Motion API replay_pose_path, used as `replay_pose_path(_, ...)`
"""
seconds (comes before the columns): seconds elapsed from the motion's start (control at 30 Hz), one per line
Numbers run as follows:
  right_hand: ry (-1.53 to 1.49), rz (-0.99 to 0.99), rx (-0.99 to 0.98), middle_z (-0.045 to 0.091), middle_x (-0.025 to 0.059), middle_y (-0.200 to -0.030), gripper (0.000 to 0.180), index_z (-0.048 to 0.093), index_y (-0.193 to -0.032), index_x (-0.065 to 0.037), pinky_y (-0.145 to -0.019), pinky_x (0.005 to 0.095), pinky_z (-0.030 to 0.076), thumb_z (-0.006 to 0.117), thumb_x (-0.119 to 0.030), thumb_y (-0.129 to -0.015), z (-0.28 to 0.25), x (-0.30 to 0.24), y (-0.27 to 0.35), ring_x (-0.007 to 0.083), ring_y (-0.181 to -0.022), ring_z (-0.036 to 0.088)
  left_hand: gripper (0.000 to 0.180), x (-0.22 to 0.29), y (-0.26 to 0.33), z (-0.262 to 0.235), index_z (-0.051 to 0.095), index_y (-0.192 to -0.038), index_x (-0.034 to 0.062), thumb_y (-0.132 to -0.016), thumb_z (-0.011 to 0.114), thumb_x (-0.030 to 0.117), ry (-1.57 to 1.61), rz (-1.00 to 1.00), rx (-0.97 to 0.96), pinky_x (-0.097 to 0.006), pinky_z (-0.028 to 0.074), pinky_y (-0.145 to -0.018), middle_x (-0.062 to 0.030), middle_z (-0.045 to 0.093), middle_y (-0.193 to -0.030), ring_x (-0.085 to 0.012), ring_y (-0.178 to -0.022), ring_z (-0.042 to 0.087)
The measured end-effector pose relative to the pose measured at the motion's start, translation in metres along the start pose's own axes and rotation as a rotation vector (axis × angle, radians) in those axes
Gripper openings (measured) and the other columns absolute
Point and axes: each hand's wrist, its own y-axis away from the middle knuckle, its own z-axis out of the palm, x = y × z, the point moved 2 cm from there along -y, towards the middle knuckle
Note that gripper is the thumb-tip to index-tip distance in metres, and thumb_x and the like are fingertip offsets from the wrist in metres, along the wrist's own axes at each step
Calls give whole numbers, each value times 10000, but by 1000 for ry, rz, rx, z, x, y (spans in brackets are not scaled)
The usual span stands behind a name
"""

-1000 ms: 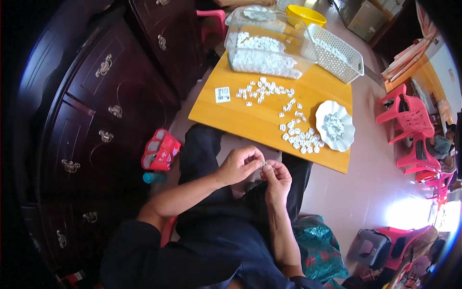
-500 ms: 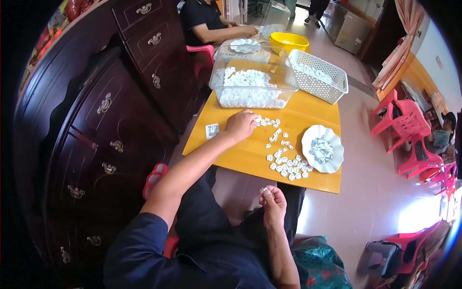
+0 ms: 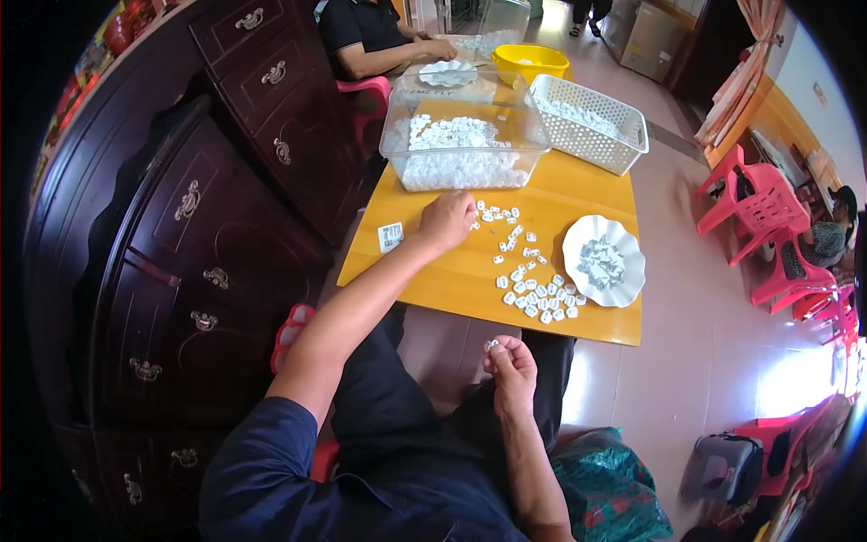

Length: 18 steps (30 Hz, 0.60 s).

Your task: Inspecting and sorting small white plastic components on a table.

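Left hand (image 3: 446, 221) has reached farther up the yellow table (image 3: 433, 280) to the scattered white pieces (image 3: 528, 280), fingers curled down over them; what they grip is hidden. Right hand (image 3: 511, 363) stays over the lap, fingertips pinching one small white piece (image 3: 492, 344). White plate (image 3: 603, 260) sits beside the scatter.

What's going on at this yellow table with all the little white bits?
A seated person is working with small white pieces scattered on the yellow table. The left hand reaches out over the pieces near a clear bin full of them, while the right hand pinches one small white piece above the lap. A white scalloped plate holds greyish bits. Another person sits at the far end.
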Motion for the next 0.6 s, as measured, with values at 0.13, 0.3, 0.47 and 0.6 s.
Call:
replay_pose_path(0.13,-12,-27,-5,705,34,-906,91,648,-1040,-47,-684,207,495,650,-91,-960,-3,0,3,74,-721,610,89,37,31,-43,610,-894,23,-869,658,94,378,-10,48,-380,519,-652,-118,685,-791,-278,-717,675)
replay_pose_path(0.3,-7,-7,19,704,30,-902,83,650,-1036,-55,-667,204,491,645,-93,-961,-5,5,1,79,-717,614,111,64,125,-58,713,-972,14,-898,641,58,893,-248,-180,-228,512,-656,-31,707,-819,-68,-716,643)
replay_pose_path(0.47,-172,45,88,679,50,-934,86,624,-1058,-56,-687,221,500,604,-82,-978,-4,7,-1,104,-774,618,163,98,188,-58,718,-969,17,-863,603,-24,1015,-128,-293,-224,468,-620,-22,654,-808,-53,-687,587)
replay_pose_path(0.6,-415,156,156,682,49,-990,128,613,-1098,-81,-814,266,540,611,-99,-972,2,13,-4,144,-876,648,104,127,210,-51,604,-907,34,-836,651,-24,969,-125,-303,-224,452,-554,0,598,-718,-40,-601,553)
